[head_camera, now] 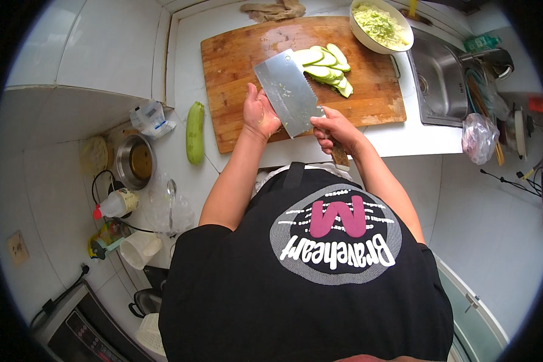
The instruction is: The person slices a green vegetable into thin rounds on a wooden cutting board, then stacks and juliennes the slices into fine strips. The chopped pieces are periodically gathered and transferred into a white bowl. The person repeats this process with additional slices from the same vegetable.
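My right hand (337, 131) grips the wooden handle of a broad cleaver (287, 92), whose blade tilts over the wooden cutting board (231, 59). Bits of vegetable cling to the blade. Beside its left edge, my left hand (261, 113) is palm up with fingers apart; some fingers are hidden behind the blade, and small shreds lie on the palm. Overlapping zucchini slices (328, 68) lie on the board beyond the blade. A whole zucchini (195, 133) rests on the counter left of the board. At the board's top right stands a bowl (359, 36) of shredded vegetable.
A steel sink (441, 86) is at the right, with a plastic bag (479, 138) at its near corner. A metal bowl of liquid (150, 174) and a red-capped bottle (117, 202) stand at the left. A cloth (273, 10) lies behind the board.
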Demonstrator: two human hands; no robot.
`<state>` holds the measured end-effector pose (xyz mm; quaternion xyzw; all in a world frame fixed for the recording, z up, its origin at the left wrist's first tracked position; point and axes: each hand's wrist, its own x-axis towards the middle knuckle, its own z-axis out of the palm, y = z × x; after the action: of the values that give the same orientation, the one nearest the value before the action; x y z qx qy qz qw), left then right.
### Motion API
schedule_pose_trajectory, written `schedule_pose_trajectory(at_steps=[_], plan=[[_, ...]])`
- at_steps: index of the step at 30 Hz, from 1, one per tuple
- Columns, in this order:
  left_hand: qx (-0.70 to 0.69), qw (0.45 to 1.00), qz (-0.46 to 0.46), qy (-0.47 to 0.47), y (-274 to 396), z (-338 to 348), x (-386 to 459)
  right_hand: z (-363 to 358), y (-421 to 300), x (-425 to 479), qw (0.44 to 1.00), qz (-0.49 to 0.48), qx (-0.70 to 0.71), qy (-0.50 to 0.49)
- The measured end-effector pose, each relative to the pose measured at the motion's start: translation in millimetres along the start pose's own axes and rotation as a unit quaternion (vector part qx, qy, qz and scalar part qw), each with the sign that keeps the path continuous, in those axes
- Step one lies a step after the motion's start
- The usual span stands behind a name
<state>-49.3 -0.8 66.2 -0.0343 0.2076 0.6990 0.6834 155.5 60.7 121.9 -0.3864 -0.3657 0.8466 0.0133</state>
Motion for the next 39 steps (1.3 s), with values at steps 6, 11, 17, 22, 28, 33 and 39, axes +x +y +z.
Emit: schedule_pose_trajectory(at_steps=[6, 11, 17, 22, 28, 33, 39], plan=[[-0.022, 0.995, 0.021, 0.092, -5, -2, 4, -16, -6, 0, 0.999, -0.001, -0.019, 0.028], [0.023, 0.987, 0.042, 0.155, -11, 5, 7, -35, -18, -9, 0.999, -0.017, -0.032, 0.034], [0.12, 0.975, 0.121, 0.141, -4, 2, 8, -58, -31, -23, 0.998, -0.034, -0.034, 0.039], [0.418, 0.877, 0.186, 0.146, -5, 25, 12, -69, -31, -26, 0.997, -0.064, -0.023, 0.033], [0.75, 0.617, 0.213, 0.107, -17, 7, 21, -73, -34, -26, 0.996, -0.081, -0.017, 0.024], [0.918, 0.346, 0.192, 0.036, -31, 22, 4, -83, -36, -35, 0.996, -0.091, -0.003, 0.008], [0.962, 0.229, 0.148, -0.006, -36, 25, 3, -94, -32, -44, 0.996, -0.072, 0.038, -0.024]])
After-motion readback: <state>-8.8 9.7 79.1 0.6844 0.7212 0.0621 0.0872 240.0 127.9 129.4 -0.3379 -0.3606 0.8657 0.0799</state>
